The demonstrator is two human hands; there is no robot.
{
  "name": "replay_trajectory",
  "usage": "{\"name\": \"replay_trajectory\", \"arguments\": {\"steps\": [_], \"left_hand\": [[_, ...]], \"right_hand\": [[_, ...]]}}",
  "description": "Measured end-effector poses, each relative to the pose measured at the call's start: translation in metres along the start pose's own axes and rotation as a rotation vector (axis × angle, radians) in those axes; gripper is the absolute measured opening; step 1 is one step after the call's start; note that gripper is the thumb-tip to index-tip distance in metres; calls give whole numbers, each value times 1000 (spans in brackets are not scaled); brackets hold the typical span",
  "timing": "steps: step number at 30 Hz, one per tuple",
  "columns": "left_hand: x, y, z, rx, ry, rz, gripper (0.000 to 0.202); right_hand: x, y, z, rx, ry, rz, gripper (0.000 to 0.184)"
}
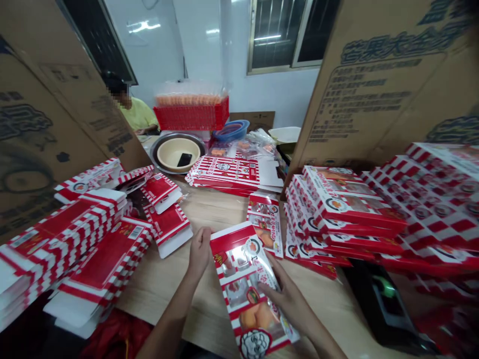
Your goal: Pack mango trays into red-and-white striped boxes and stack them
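Observation:
A red-and-white striped food box (249, 289) with a clear plastic window lies tilted across the wooden table (168, 284), its lower end near the table's front edge. My left hand (199, 252) holds its upper left edge. My right hand (288, 299) lies across the window side, with its fingers on the film. Another printed box (265, 224) lies just beyond them. Flat striped cartons (168, 229) lie to the left of my left hand.
Tall stacks of striped boxes (348, 209) rise on the right, and flattened cartons (63, 239) pile up on the left. A black device (385, 299) sits at the lower right. Large cardboard sheets (377, 85) flank the table. A person in yellow (140, 114) sits beyond, near a red crate (190, 117).

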State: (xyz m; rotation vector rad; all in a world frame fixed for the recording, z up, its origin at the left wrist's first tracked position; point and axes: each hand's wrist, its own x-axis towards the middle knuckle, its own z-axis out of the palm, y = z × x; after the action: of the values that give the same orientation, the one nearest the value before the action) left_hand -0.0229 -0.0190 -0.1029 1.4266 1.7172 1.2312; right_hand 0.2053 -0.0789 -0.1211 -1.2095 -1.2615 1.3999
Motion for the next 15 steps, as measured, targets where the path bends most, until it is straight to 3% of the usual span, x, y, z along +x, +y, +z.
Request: {"name": "replay_trajectory", "arguments": {"steps": [3,6,8,11,13,15], "left_hand": [[22,-15,-30,220,95,28,31],[43,-29,-53,423,153,-13,46],[51,-34,-61,509,127,-36,47],[45,-23,-72,567,18,-12,45],[25,-1,-81,556,-111,57,43],[1,29,-92,490,-325,168,44]], "right_hand": [[35,-7,-8,-101,106,-96,62],[79,-24,-25,-259,282,-252,66],[99,-33,-31,-327,365,-325,65],[103,-39,-20,-361,365,-401,52],[92,-39,-2,-431,263,-468,48],[78,-38,19,-535,99,-542,59]]}}
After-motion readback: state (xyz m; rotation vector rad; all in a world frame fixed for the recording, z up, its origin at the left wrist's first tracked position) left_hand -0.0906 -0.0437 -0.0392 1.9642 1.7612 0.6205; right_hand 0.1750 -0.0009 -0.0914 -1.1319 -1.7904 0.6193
